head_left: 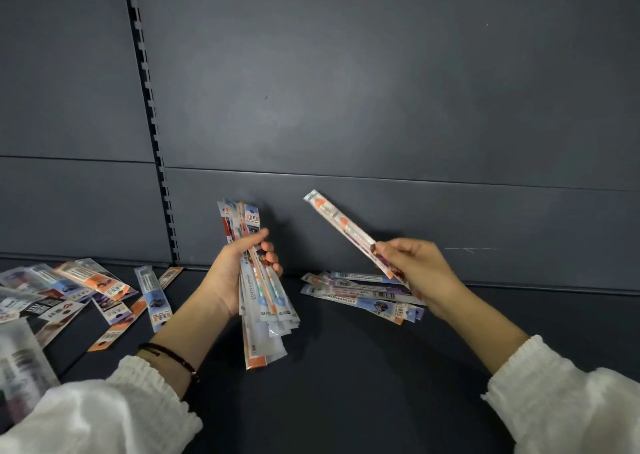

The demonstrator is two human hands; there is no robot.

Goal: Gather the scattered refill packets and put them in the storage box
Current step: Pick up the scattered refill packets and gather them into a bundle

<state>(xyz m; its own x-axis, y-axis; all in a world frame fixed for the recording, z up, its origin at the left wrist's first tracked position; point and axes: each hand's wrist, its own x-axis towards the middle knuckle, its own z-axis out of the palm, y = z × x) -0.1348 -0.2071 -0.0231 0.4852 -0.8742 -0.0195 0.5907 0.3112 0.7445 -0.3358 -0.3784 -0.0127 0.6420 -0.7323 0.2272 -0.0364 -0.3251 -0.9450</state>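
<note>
1. We are holding a thick bunch of long, thin, shiny plastic refill packets (263, 291) in our left hand (239, 273). Its fingers are curling tight around the middle of the bunch, and the bunch is standing almost straight up.
2. We are pinching one more long orange and white plastic packet (341, 226) in our right hand (415, 273). It is tilting up and to the left, well apart from the bunch.
3. We are thinking the job is about half done, because many packets are waiting on the dark flat shelf (346, 367).
4. A small flat pile of blue and white packets (360, 294) is lying just under our right hand.
5. A bigger messy spread of orange, blue and black packets (86, 291) is lying far to the left.
6. We are not seeing any storage box here, so nothing is going in yet.
</note>
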